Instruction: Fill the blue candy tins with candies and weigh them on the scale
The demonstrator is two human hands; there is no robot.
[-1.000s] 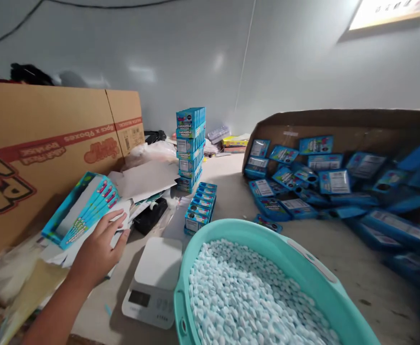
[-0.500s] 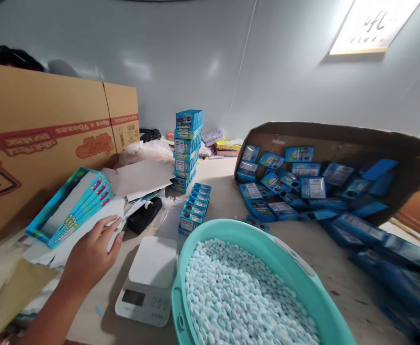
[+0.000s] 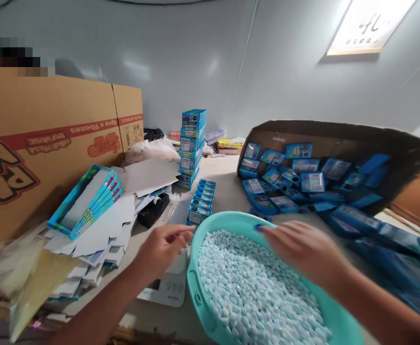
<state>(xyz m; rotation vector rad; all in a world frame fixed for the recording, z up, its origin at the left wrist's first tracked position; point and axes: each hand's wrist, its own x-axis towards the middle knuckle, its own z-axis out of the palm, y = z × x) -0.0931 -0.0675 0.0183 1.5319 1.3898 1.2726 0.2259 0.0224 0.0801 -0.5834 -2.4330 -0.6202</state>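
My left hand [image 3: 166, 247] is over the white kitchen scale [image 3: 172, 290], close to the left rim of the turquoise basin [image 3: 195, 282]. Its fingers are loosely bent and slightly apart, with nothing visible in them. Above the basin's far right rim, my right hand [image 3: 299, 242] is smeared by motion. Its fingers look drawn together, and a small dark-blue bit shows at their tips, too blurred to name. Pale blue and white candies [image 3: 256, 287] fill the basin. Beyond it lies a row of small blue boxes [image 3: 202, 201].
Blue candy boxes stand in a tall stack [image 3: 191, 148]. An open carton [image 3: 339, 132] on the right spills many blue packs [image 3: 312, 182]. On the left are a large carton [image 3: 69, 105], an open display box [image 3: 61, 215], white card sheets [image 3: 98, 230] and a black tape dispenser [image 3: 154, 211].
My left hand has moved right, from beside the display box to over the scale. My right hand has come into clear view above the basin. The view has shifted slightly.
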